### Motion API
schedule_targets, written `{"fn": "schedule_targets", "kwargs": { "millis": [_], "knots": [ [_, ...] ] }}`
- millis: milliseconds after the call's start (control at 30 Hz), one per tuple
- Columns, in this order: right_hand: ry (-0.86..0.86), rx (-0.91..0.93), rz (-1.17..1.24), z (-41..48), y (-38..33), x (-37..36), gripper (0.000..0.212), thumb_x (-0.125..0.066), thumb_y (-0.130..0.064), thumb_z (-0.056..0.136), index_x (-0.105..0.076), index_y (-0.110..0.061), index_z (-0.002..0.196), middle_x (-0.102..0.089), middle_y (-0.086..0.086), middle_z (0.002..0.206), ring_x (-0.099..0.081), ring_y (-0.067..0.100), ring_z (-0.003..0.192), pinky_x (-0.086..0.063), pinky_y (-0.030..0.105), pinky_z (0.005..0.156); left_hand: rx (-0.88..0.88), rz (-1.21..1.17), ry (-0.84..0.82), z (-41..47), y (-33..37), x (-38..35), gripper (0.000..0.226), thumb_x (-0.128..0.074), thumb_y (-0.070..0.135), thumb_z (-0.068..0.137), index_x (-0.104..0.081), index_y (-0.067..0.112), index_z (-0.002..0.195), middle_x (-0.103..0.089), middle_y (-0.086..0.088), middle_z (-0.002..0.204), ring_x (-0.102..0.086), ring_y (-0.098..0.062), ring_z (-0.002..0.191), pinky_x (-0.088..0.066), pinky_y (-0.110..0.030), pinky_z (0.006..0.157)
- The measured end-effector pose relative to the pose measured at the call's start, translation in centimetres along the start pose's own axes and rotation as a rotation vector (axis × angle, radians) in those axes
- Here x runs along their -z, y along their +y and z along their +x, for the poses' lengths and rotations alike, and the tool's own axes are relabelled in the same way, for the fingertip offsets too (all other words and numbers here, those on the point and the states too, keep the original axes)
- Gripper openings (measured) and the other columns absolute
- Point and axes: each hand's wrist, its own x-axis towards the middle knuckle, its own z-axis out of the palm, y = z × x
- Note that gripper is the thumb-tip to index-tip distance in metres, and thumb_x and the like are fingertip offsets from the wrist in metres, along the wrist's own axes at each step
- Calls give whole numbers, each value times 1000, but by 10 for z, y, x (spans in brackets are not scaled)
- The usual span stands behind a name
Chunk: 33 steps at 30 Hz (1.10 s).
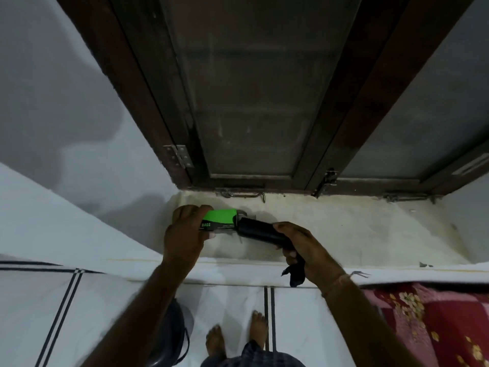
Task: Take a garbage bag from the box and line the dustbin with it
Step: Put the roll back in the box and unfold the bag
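You are standing on the bed point(238, 300), facing the window point(251, 88), with the pale window ledge point(357, 229) as your working surface. Both hands are over that ledge. Your left hand point(185, 234) is clamped around the green and black box point(219, 219), holding it near the ledge's left end. Your right hand point(304, 250) is closed around the black roll of garbage bags point(260, 231), whose far end sits right at the box's open mouth, with a loose tail point(295, 275) hanging below your palm.

To do this step well, I would keep the box pinned steady with the left hand and draw the roll straight out along the box's length, not sideways, so the flap does not tear. Then you need only one bag free.

Much is uncertain. The dark round thing low beside your left forearm point(169, 337) may be the dustbin, but your arm covers most of it. Whether the roll is fully clear of the box cannot be told. The box's lettering is partly hidden by your fingers, and any perforation between bags is too dark to see.
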Motion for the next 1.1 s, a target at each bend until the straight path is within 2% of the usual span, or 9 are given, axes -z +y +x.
{"fn": "schedule_targets", "kwargs": {
  "millis": [167,333,400,467,533,633,733,900,1100],
  "knots": [
    [1,-55,-35,6,-12,6,24,-64,-31,98,-70,-8,103,-61,11,67,-32,11,41,-25,22,40,-78,-90,20,-7,5,6,58,-83,21,80,-62,22,134,-59,-4,129,-44,-28,130,-56,-44,85],
    [-73,270,-168,-3,-12,8,18,-63,-18,101,-73,-13,115,-64,4,81,-45,5,48,-34,19,43,-136,-138,11,-13,6,8,56,-79,30,81,-57,29,132,-61,-5,124,-48,-30,122,-56,-45,81],
    [-126,431,-309,-10,-12,6,21,-64,-17,100,-73,-18,119,-74,-4,101,-67,1,79,-51,18,60,-141,-168,-17,-16,10,8,55,-73,38,80,-57,29,132,-62,-4,121,-49,-27,118,-54,-41,81],
    [-182,509,-328,-11,-11,4,25,-64,-14,100,-70,-15,124,-74,0,121,-68,9,112,-55,19,84,-137,-195,-55,-18,15,7,57,-69,42,80,-59,26,134,-61,-1,120,-49,-23,116,-47,-28,80],
    [-199,547,-288,-13,-11,-1,27,-64,-11,100,-68,-11,126,-72,4,126,-66,14,121,-53,20,93,-133,-205,-61,-20,19,6,60,-69,47,80,-60,26,135,-60,3,117,-48,-20,113,-38,-15,80],
    [-195,559,-305,-15,-9,1,29,-61,-14,102,-65,-15,131,-70,1,129,-67,6,115,-52,14,87,-119,-240,-40,-22,20,8,66,-63,61,78,-61,26,134,-57,8,109,-48,-19,105,-35,-14,82],
    [-200,514,-320,-19,-5,4,32,-56,-18,105,-59,-20,137,-68,-2,121,-64,-10,84,-49,8,70,-123,-265,-21,-25,22,8,67,-61,65,77,-64,26,131,-57,8,103,-50,-20,99,-36,-15,81],
    [-89,499,-230,-21,4,-7,34,-64,-20,100,-55,-20,133,-72,2,105,-63,-5,68,-52,18,57,-83,-271,-15,-31,29,4,67,-62,66,76,-64,26,130,-62,4,106,-53,-21,100,-40,-21,77],
    [-123,583,-273,-20,11,-4,31,-61,-21,102,-69,-15,131,-69,1,125,-66,5,111,-50,8,73,4,-328,3,-41,32,-3,69,-64,66,74,-62,30,132,-63,4,105,-57,-23,100,-46,-32,79]
  ]
}}
